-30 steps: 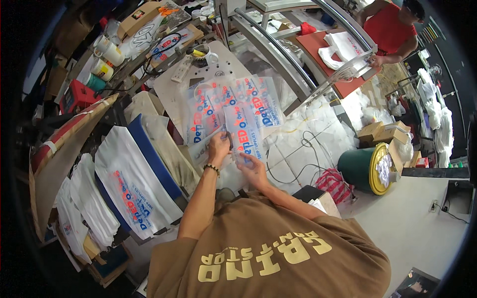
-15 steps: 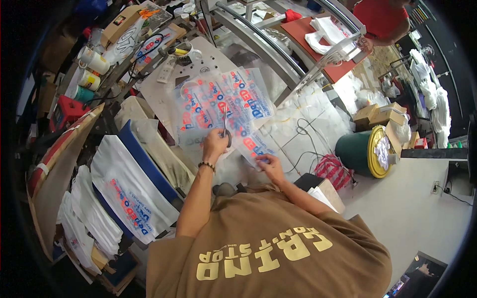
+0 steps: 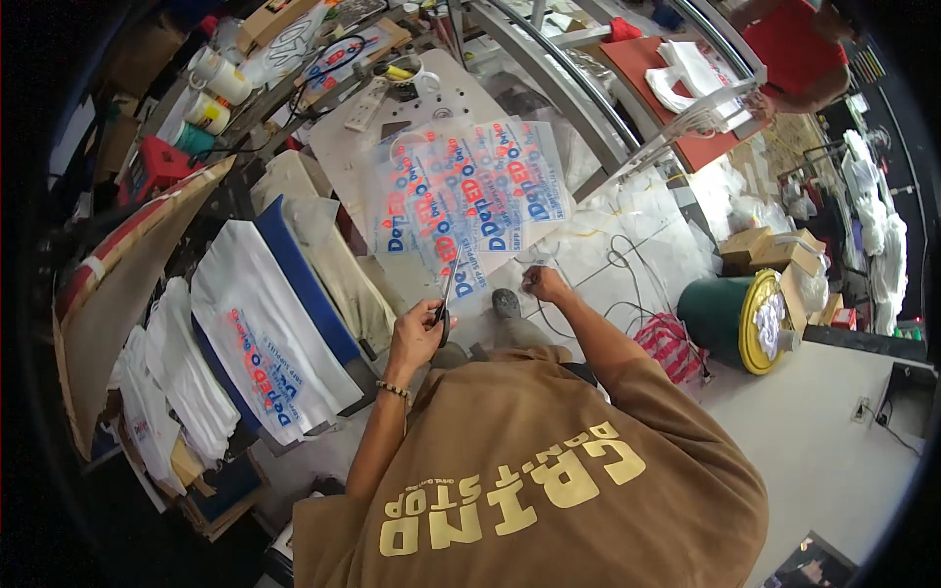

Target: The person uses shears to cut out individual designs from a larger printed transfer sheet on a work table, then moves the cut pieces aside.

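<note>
In my left hand is a pair of scissors, its dark handle in my fingers and its metal blades pointing up and away. The blade tips reach the near edge of several translucent plastic sheets printed in red and blue, which lie overlapping on a pale board. My right hand is closed, apart from the sheets, to the right of their near corner. A faint clear bit shows by its fingertips, too blurred to name.
White printed bags lean against a blue panel at the left. A metal frame stands beyond the board. At the right are a green drum, a pink striped bag and loose cables. Another person is at the far right.
My right hand has let go of the sheet's near corner and moved away to the right, its fingers closing. My left hand has drawn the scissors back toward me. The view has shifted slightly.
</note>
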The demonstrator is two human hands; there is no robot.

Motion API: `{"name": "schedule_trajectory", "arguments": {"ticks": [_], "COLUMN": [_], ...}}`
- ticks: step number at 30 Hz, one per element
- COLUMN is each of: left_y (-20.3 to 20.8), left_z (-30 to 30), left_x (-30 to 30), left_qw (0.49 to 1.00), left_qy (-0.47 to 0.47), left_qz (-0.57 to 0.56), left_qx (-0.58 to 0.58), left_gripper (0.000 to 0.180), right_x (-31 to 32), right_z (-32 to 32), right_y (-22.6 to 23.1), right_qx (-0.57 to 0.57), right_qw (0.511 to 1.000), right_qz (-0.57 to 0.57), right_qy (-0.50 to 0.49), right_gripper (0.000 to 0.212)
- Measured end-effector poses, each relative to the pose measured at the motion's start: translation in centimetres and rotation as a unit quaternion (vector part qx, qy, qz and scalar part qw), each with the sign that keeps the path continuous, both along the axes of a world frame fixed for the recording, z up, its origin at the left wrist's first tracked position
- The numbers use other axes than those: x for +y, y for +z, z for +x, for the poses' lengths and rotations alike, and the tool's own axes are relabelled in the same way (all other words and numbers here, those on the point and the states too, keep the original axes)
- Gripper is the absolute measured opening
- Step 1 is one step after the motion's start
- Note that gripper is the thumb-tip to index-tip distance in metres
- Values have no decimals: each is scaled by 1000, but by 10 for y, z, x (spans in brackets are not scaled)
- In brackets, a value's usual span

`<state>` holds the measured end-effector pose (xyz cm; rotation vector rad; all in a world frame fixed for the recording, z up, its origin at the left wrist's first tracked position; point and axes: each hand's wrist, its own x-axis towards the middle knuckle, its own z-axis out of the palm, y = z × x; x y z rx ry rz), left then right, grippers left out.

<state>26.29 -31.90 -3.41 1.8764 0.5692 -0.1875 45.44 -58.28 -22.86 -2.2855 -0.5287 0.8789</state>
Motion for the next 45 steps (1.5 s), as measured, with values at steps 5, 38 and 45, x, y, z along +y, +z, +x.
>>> {"name": "schedule_trajectory", "arguments": {"ticks": [5,38,45], "left_y": [0,43,55], "left_z": [-25,-41,-84], "left_x": [6,50,73], "left_qw": [989,850,824], "left_qy": [109,454,466], "left_qz": [93,7,62], "left_qx": [-36,-267,-316], "left_gripper": [40,38,41], "right_x": [56,147,169], "right_z": [6,-84,-91], "right_y": [71,213,216], "right_qx": [141,318,343], "right_qw": [951,892,872], "right_qz": [-195,321,346], "right_qy": [192,-14,40], "right_gripper": [85,23,24]}}
